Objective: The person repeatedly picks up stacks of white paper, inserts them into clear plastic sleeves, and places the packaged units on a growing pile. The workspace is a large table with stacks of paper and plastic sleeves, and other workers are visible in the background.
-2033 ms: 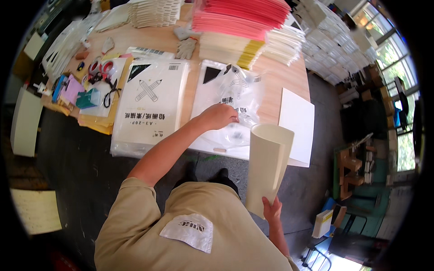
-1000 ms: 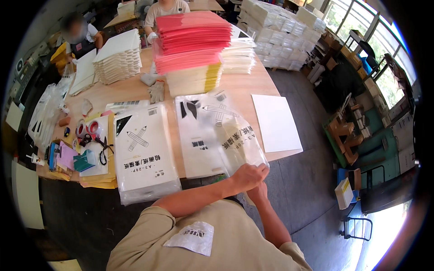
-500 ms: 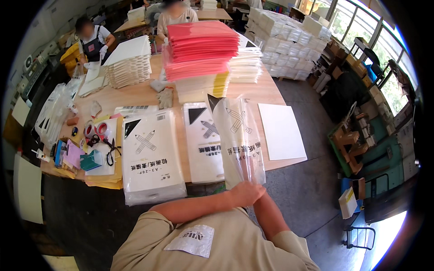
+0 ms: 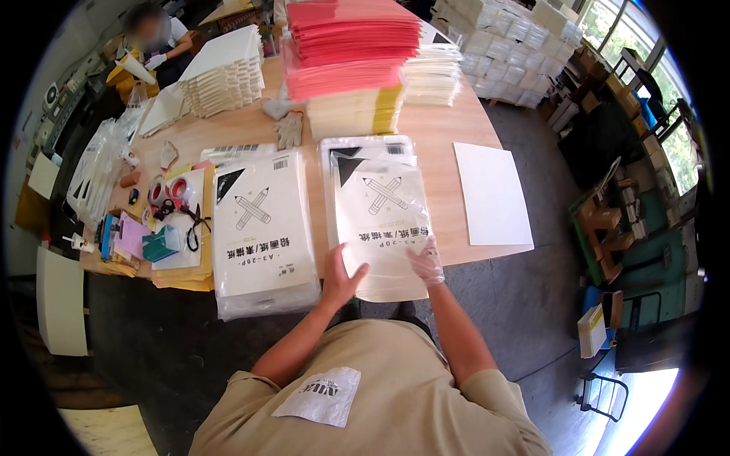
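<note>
A clear plastic bag (image 4: 384,228) printed with crossed pencils and a black corner lies over a similar printed stack (image 4: 328,156) at the table's front edge. My left hand (image 4: 344,277) rests at the bag's lower left edge, thumb apart from the fingers. At its lower right, my right hand (image 4: 427,264) shows through clear film, fingers stretched; it seems to be inside the bag's mouth. To the left lies a thicker pile of printed packs (image 4: 262,258). On the right lies a blank white sheet or stack of paper (image 4: 494,194).
A tall pile of red packs (image 4: 353,45) stands on white and yellow ones behind my hands. Gloves (image 4: 289,129), tape rolls (image 4: 179,188) and scissors (image 4: 194,228) lie leftward. A co-worker (image 4: 156,45) works at the far left. Wrapped stacks (image 4: 509,49) stand at the back right.
The bag, held upright and crumpled before, now lies flat on the printed stack. My hands, crossed close together at its lower end, have moved apart to its two sides. The view has shifted.
</note>
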`<control>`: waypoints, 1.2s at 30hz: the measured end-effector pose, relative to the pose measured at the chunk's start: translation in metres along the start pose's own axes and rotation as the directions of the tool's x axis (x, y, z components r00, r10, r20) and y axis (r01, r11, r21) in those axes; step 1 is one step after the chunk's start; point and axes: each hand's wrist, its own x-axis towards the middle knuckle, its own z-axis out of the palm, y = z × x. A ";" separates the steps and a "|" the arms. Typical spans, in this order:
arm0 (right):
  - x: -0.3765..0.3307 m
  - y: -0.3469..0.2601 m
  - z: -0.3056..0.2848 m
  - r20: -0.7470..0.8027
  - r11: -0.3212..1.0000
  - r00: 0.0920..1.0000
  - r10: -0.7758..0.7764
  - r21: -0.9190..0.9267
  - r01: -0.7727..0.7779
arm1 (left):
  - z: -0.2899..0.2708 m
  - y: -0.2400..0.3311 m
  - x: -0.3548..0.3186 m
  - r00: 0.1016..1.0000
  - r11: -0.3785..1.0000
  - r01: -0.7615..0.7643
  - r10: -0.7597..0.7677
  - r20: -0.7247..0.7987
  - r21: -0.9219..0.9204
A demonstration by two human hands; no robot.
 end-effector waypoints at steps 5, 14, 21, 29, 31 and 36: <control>-0.007 -0.018 -0.016 0.006 0.980 0.998 -0.060 -0.192 0.060 | 0.030 -0.031 -0.011 0.712 0.552 0.690 -0.635 0.301 -0.468; -0.042 -0.057 -0.056 0.288 0.613 0.853 -0.435 -0.599 0.515 | 0.026 -0.011 -0.008 0.763 0.407 0.608 -0.536 0.361 -0.681; -0.057 -0.040 -0.181 0.324 0.862 0.815 -0.480 -0.001 0.507 | 0.009 -0.001 0.006 0.708 0.289 0.615 -0.613 0.351 -0.734; -0.004 0.018 -0.134 0.783 0.300 0.592 0.191 0.527 -0.795 | -0.006 0.038 0.001 0.714 0.343 0.656 -0.572 0.404 -0.673; -0.006 -0.025 -0.155 0.709 0.372 0.663 0.242 0.563 -0.738 | -0.024 0.061 0.004 0.735 0.342 0.636 -0.540 0.409 -0.691; -0.005 -0.040 -0.167 0.699 0.529 0.687 0.198 0.514 -0.675 | -0.022 0.050 -0.009 0.738 0.431 0.645 -0.564 0.369 -0.631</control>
